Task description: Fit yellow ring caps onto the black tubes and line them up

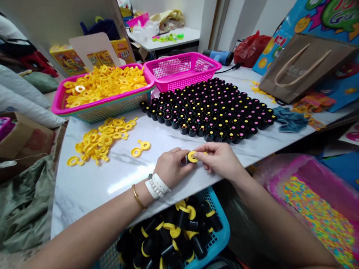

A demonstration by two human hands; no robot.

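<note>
Left grip (pixel 173 166) and right grip (pixel 220 158) pinch round yellow plastic ring (pixel 191 156) between them. Below: blue plastic mesh basket (pixel 224 232), yellow-capped black cylinders (pixel 199 247) inside. Beyond, left: pink-rimmed basket (pixel 58 101) heaped with loose yellow rings (pixel 109 85).

Over the table (pixel 81 201), fingers (pixel 182 153) mostly hide from me what sits beneath the yellow ring (pixel 190 157); below the table, my view cuts off the blue basket (pixel 224 230).
</note>
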